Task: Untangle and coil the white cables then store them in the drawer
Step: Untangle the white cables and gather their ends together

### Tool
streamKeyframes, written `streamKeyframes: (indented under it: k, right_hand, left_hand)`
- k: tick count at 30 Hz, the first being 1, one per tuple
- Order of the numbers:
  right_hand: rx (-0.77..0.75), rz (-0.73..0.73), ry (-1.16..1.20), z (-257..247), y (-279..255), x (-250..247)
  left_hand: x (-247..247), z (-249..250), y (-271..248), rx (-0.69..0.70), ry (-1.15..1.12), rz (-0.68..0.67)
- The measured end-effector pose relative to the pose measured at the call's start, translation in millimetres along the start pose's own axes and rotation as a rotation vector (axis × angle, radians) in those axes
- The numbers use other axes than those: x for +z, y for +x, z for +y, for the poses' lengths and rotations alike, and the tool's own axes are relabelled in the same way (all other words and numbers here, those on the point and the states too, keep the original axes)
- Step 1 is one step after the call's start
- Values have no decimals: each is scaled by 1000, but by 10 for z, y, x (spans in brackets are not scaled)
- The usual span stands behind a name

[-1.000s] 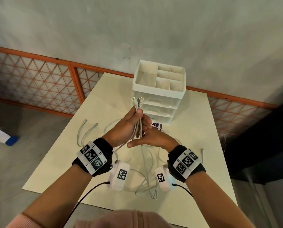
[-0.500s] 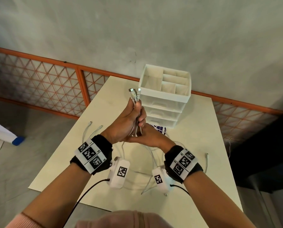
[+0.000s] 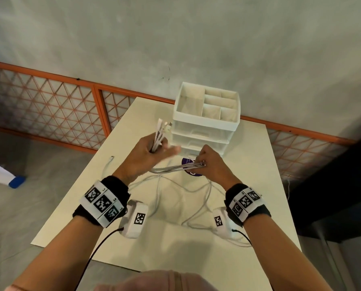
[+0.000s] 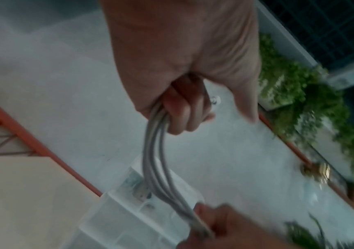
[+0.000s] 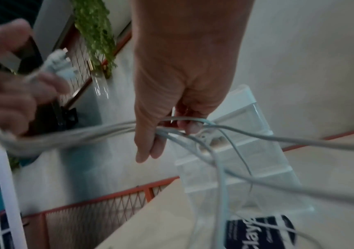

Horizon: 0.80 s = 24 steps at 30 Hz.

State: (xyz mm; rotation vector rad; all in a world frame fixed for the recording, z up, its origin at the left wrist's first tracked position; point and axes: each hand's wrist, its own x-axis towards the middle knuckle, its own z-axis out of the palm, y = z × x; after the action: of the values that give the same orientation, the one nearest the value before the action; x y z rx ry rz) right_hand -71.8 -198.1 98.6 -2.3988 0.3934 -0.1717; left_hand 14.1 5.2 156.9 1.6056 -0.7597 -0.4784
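Note:
My left hand (image 3: 152, 153) grips a bundle of white cables (image 3: 171, 169) above the table, their plug ends (image 3: 164, 126) sticking up out of the fist. The bundle runs rightward to my right hand (image 3: 204, 162), which pinches the strands between thumb and fingers. In the left wrist view the cables (image 4: 157, 158) leave my curled left fingers (image 4: 182, 111). In the right wrist view several strands (image 5: 193, 131) pass through my right hand (image 5: 172, 128) and hang down tangled. Loose cable loops (image 3: 188, 198) lie on the table below. The white drawer unit (image 3: 204, 124) stands behind the hands, its drawers closed.
The cream table (image 3: 249, 185) has a free cable end (image 3: 108, 164) at its left and a dark purple round label (image 3: 191, 164) in front of the drawer unit. An orange lattice railing (image 3: 49, 114) runs behind, against a grey wall. A dark surface lies right of the table.
The hands, close together before, have drawn apart: the right hand slid right along the bundle, stretching it between them, while the left keeps the plug ends, now tilted left.

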Motion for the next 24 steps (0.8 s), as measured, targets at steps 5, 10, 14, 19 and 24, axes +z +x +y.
streamKeyframes:
  k: [5,10,14,19,24]
  right_hand:
    - [-172,3,-123,-307,-59,-168]
    - [-30,-66,-37,-177,-19,-278]
    - [161,-100,196,234,-115,-388]
    - [191,26,371,475,-277,-498]
    - [173,124,424,253,-190,-669]
  left_hand:
    - [107,-241,63,-76,572,-150]
    - [-15,-254,114,96,692,-74]
    - [-298,-197,167,153,613,203]
    - [-595,-422,208,-95,743,269]
    - [-457,-689,146,-321,734,124]
